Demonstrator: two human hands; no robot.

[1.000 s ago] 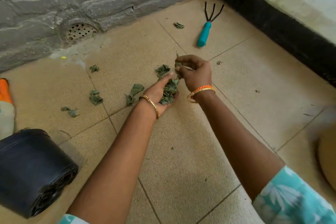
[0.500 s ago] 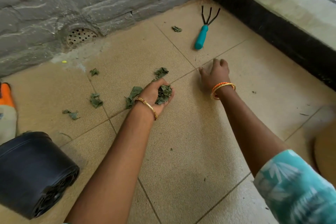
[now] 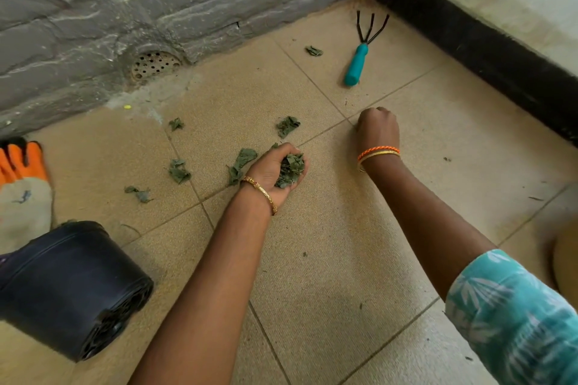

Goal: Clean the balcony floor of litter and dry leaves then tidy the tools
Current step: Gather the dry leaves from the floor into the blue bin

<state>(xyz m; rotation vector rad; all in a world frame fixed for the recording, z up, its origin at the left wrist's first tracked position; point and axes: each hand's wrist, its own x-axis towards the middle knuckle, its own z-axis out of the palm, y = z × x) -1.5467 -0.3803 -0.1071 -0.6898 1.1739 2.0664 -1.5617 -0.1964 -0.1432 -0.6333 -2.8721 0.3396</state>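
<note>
My left hand [image 3: 269, 175] is cupped palm-up just above the beige tile floor [image 3: 312, 259] and holds a bunch of dry green leaves [image 3: 291, 167]. My right hand [image 3: 378, 130] rests on the floor to the right with its fingers curled under; what is beneath them is hidden. Loose leaf pieces lie nearby: one [image 3: 287, 126] beyond my left hand, one [image 3: 242, 161] beside it, others [image 3: 179, 170] [image 3: 139, 194] further left, and one [image 3: 313, 50] near the teal-handled hand rake [image 3: 355, 69] at the back.
A black plastic pot [image 3: 68, 287] lies on its side at the lower left, with an orange and grey glove [image 3: 23, 194] behind it. A round drain [image 3: 155, 65] sits at the foot of the grey stone wall. A black kerb [image 3: 469, 40] borders the right side.
My right hand left the leaf bunch, reached right and lay flat on the floor, and its fingers have now curled. My left hand sank toward the floor, still holding the leaves.
</note>
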